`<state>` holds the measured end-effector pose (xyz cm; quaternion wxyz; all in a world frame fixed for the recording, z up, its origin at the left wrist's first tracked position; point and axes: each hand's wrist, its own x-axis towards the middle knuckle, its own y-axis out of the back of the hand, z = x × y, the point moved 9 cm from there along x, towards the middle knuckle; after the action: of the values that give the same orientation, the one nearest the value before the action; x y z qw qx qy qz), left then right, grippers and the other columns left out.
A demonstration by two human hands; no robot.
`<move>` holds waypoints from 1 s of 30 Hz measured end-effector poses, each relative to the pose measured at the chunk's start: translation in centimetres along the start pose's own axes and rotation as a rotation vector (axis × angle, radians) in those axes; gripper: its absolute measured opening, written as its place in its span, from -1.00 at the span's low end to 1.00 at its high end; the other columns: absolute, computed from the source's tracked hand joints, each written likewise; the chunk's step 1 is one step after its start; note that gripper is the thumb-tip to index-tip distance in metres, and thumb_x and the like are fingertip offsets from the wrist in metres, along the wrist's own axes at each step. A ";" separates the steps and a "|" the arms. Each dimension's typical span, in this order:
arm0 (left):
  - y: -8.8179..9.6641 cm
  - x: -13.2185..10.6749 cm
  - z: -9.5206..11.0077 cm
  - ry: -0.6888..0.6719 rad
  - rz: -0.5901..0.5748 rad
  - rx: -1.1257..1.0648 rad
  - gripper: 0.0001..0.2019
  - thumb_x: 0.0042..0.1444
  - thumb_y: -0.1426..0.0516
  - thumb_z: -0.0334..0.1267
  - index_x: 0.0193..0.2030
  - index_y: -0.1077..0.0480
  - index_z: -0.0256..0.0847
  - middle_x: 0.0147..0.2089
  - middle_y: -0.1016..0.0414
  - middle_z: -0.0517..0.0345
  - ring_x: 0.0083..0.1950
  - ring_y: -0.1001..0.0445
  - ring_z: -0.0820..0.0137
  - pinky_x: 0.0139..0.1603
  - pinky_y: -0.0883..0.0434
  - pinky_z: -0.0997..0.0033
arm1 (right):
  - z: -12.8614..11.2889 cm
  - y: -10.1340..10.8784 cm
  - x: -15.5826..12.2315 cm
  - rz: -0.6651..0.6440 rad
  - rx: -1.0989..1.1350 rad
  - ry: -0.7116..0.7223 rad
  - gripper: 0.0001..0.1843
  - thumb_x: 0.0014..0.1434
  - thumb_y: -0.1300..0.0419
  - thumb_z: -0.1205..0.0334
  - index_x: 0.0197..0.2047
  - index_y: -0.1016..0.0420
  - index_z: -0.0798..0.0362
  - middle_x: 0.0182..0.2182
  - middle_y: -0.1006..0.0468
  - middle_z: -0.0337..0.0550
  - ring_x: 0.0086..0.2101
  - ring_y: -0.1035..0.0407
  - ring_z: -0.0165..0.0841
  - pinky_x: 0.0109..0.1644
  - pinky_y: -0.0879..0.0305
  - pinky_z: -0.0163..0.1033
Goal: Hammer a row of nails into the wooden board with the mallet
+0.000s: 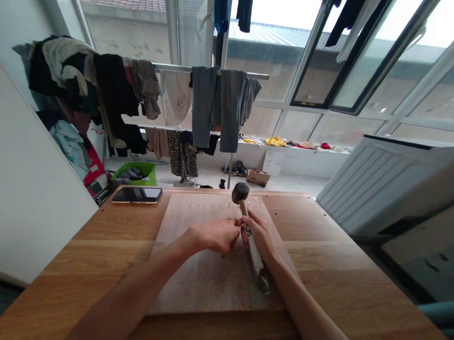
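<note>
A rubber mallet point(259, 265) with a dark round head and a worn pale handle is gripped in my right hand point(259, 235), its head pointing away from me. My left hand point(219, 234) is closed, its fingertips meeting those of my right hand beside the handle; whatever it pinches is hidden. Beneath both hands lies a flat wooden board point(191, 279). Near the board's far edge is a row of small dark marks, and a thin nail point(248, 205) seems to stand upright near the mallet head. Tiny bits lie on the board under my left hand, too small to name.
The board rests on a wooden table point(339, 277). A phone point(137, 195) lies at the table's far left corner. Beyond stand a clothes rack point(255, 75) with hanging laundry, a green basket point(150, 173) and a small cardboard box point(257, 177). A white ridged cabinet point(386, 183) is at right.
</note>
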<state>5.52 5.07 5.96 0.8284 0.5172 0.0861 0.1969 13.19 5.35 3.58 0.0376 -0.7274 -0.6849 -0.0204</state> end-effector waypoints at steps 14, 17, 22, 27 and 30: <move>5.7 -3.1 -14.1 0.313 0.697 -0.641 -0.71 0.02 -0.24 -0.20 -0.12 -0.43 -0.25 -0.35 -0.51 0.16 -0.36 -0.46 0.44 -0.32 -0.35 0.49 | 0.4 -0.2 0.3 -0.006 0.007 -0.005 -0.72 0.16 -0.12 -0.03 -0.35 -0.38 0.02 -0.79 -0.30 -0.41 -0.81 -0.09 -0.47 -0.75 -0.03 -0.37; 5.3 -2.9 -14.4 0.323 0.744 -0.495 -0.76 0.06 -0.21 -0.24 -0.12 -0.45 -0.23 -0.34 -0.52 0.16 -0.41 -0.43 0.48 -0.36 -0.34 0.52 | 0.5 -0.5 0.2 -0.014 0.017 -0.013 -0.72 0.15 -0.13 -0.02 -0.36 -0.38 0.02 -0.78 -0.28 -0.41 -0.81 -0.09 -0.47 -0.76 -0.01 -0.37; 4.7 -1.1 -13.4 0.294 0.693 -0.359 -0.86 0.08 -0.17 -0.33 -0.19 -0.42 -0.21 -0.36 -0.54 0.19 -0.42 -0.43 0.49 -0.37 -0.35 0.55 | 0.0 -0.8 0.1 -0.035 0.002 -0.005 -0.70 0.14 -0.14 -0.05 -0.39 -0.37 0.02 -0.79 -0.28 -0.41 -0.81 -0.11 -0.48 -0.75 0.00 -0.38; 4.4 -0.4 -12.9 0.246 0.694 -0.259 -0.88 0.08 -0.16 -0.40 -0.21 -0.43 -0.21 -0.36 -0.53 0.21 -0.45 -0.39 0.51 -0.38 -0.32 0.55 | 0.3 -0.7 0.2 -0.043 0.021 -0.005 -0.73 0.14 -0.13 -0.02 -0.37 -0.37 0.02 -0.79 -0.28 -0.42 -0.82 -0.10 -0.48 -0.77 -0.02 -0.38; 4.5 -0.7 -12.8 0.243 0.707 -0.240 -0.88 0.09 -0.15 -0.41 -0.21 -0.44 -0.21 -0.37 -0.53 0.22 -0.46 -0.38 0.52 -0.38 -0.31 0.55 | 0.3 -0.6 0.1 -0.041 0.023 0.005 -0.74 0.14 -0.13 -0.02 -0.38 -0.37 0.01 -0.78 -0.28 -0.43 -0.81 -0.11 -0.48 -0.77 -0.04 -0.38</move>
<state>-0.60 17.04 4.13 0.7477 0.3873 -0.0234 0.5388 12.63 5.49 3.28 0.0473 -0.7127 -0.6997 -0.0153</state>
